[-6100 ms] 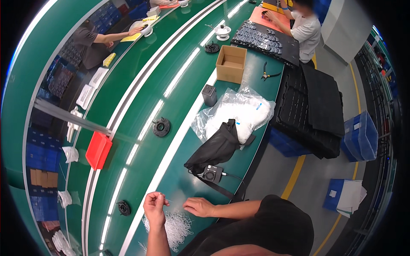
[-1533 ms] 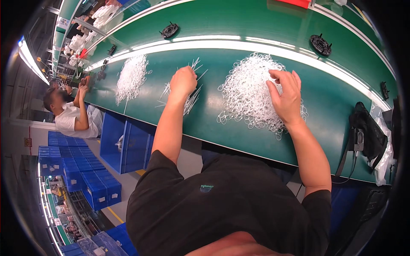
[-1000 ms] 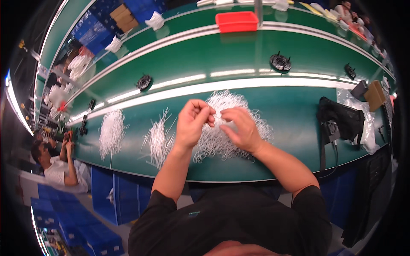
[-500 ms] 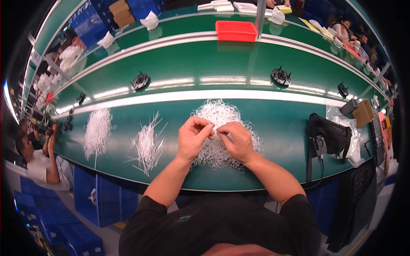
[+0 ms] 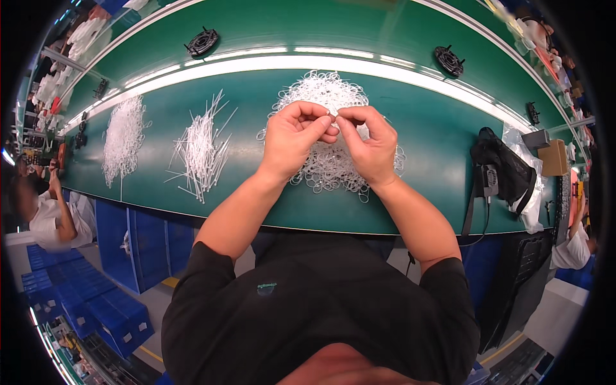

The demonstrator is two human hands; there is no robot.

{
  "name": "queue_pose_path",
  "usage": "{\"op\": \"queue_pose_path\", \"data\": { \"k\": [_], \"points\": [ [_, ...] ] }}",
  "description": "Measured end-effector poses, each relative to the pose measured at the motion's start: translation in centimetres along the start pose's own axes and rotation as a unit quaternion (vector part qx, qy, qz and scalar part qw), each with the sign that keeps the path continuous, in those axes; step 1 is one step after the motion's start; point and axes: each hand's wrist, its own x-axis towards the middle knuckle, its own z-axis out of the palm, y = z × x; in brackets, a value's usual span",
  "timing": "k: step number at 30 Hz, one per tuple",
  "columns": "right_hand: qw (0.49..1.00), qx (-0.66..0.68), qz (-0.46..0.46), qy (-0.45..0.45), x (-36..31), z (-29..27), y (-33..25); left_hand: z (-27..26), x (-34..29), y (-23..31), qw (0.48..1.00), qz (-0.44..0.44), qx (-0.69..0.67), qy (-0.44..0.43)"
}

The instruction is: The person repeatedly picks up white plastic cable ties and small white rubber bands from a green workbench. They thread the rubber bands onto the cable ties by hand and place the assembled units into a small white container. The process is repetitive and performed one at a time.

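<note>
My left hand (image 5: 296, 140) and my right hand (image 5: 369, 145) meet fingertip to fingertip over a large heap of looped white plastic ties (image 5: 333, 172). Both are closed in a pinch. Whatever lies between the fingertips is too small to make out. Left of the heap, a bunch of straight white cable ties (image 5: 201, 151) is strewn in a loose stack on the green table (image 5: 256, 208). A further pile of thin white looped ties (image 5: 124, 142) lies beyond it at the left.
A black mesh bag (image 5: 504, 168) with a strap and cable rests at the right, beside clear plastic and a cardboard box (image 5: 553, 158). Round black parts (image 5: 203, 42) sit on the green surface behind the white rail. Blue crates (image 5: 115, 321) stand lower left; people work at both sides.
The view has tilted downward, so the table and heaps sit higher in the picture. My right fingers have turned upward, and both hands' fingertips have come together.
</note>
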Motion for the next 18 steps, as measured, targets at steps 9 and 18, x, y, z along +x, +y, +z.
{"op": "queue_pose_path", "data": {
  "k": [9, 18],
  "points": [
    [0.999, -0.025, -0.017, -0.016, 0.16, 0.11, -0.22, -0.44, 0.32, -0.28, 1.000, 0.016, 0.008, 0.018],
    [0.999, -0.039, -0.021, -0.021, 0.17, -0.03, -0.08, -0.41, 0.35, -0.33, 0.999, 0.022, 0.041, 0.018]
  ]
}}
